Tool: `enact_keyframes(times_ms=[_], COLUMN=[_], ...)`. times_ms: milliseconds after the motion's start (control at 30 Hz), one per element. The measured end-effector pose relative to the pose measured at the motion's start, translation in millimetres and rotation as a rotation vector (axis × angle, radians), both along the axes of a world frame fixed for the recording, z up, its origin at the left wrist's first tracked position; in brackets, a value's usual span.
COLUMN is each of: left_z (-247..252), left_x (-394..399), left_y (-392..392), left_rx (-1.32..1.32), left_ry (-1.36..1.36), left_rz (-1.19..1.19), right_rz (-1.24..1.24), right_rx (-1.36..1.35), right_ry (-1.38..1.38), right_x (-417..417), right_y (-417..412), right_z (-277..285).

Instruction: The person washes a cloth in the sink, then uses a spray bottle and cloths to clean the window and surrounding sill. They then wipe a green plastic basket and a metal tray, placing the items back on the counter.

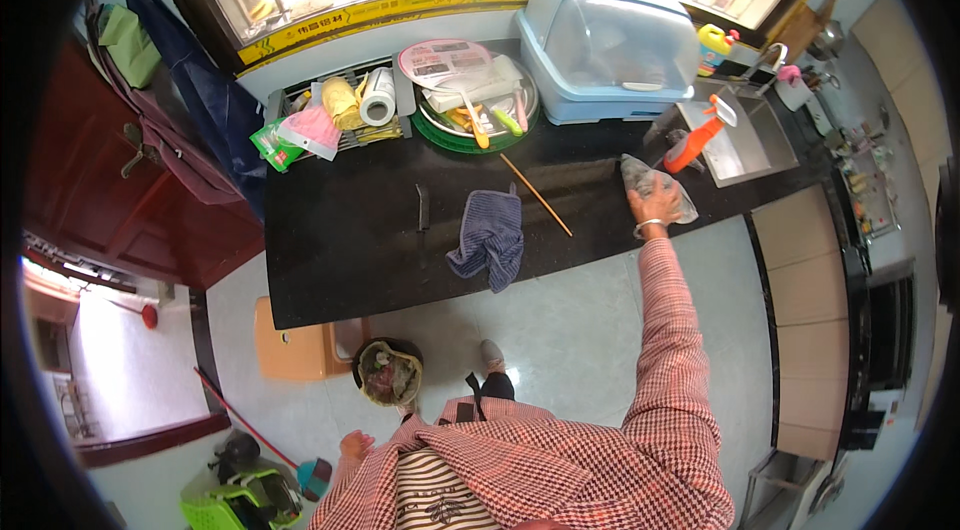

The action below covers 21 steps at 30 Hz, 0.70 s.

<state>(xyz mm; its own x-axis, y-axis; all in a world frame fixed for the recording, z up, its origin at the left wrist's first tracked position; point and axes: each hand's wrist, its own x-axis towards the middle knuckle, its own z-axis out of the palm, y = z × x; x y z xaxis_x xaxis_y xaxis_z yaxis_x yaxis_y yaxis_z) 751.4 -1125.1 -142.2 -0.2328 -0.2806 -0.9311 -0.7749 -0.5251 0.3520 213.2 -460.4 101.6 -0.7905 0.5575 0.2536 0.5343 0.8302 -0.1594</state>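
Observation:
At the right part of the black countertop (345, 260), my right hand (657, 201) presses down on a crumpled grey cloth (637, 173), its fingers spread over it. Just beyond that hand stands an orange spray bottle (686, 151) with a white trigger. My left hand (357, 444) hangs low beside my body, away from the counter, fingers loosely curled and nothing seen in it. A dark blue ribbed towel (491, 230) lies rumpled at the counter's front edge. Near it are a thin wooden stick (536, 194) and a black-handled tool, perhaps a knife (423, 209).
Along the window side stand a wire basket (276, 106) of bags and rolls, a tray (531, 106) of utensils, and a light blue lidded dish box (615, 106). The steel sink (757, 132) is at right. A lined bin (390, 372) and an orange stool (296, 342) occupy the floor.

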Motion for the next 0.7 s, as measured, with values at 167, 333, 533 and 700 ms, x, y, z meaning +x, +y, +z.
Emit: enact_keyframes(times_ms=[167, 333, 533, 700], left_z=[70.2, 79.9, 55.8, 45.8], left_x=[-23.7, -8.3, 61.1, 141.9], left_y=[98.0, 127.7, 168.8, 207.3], left_rx=[-0.077, -0.113, 0.033, -0.019], left_ry=[0.011, 0.059, 0.226, 0.217], left_rz=[-0.186, 0.036, 0.275, 0.553], right_rz=[0.091, 0.289, 0.37, 0.36], right_rx=[-0.091, -0.022, 0.151, -0.043], right_ry=[-0.217, 0.015, 0.13, 0.113], right_x=[-31.6, -24.3, 31.2, 102.3], right_y=[57.4, 88.9, 83.3, 21.9], right_z=[-19.5, -71.8, -78.3, -94.0])
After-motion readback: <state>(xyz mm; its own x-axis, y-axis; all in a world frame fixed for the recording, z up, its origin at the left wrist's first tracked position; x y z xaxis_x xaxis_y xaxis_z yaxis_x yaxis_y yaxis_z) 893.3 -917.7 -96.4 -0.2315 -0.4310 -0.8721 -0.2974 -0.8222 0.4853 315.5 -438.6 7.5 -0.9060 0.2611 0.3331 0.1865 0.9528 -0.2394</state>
